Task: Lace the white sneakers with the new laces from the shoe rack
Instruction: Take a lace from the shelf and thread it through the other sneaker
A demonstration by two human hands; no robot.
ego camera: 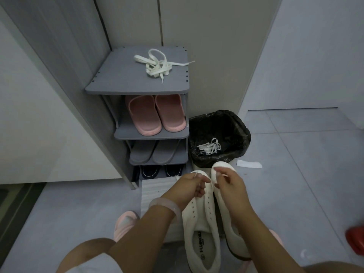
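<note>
Two white sneakers stand side by side on the floor in front of me, the left sneaker (201, 223) with its eyelets bare and the right sneaker (220, 170) partly hidden under my right forearm. My left hand (190, 185) pinches a thin white lace end above the left sneaker's toe. My right hand (228, 182) hovers over the right sneaker's toe with thumb and forefinger pinched together; whether they hold lace I cannot tell. A tangle of new white laces (157, 65) lies on top of the grey shoe rack (118, 79).
The rack holds pink slippers (155, 113), grey slippers (157, 152) and dark shoes below. A black-lined bin (218, 119) to its right contains old white laces (209, 147). A white paper scrap (249, 164) lies on the tile floor. A red object (356, 240) sits at far right.
</note>
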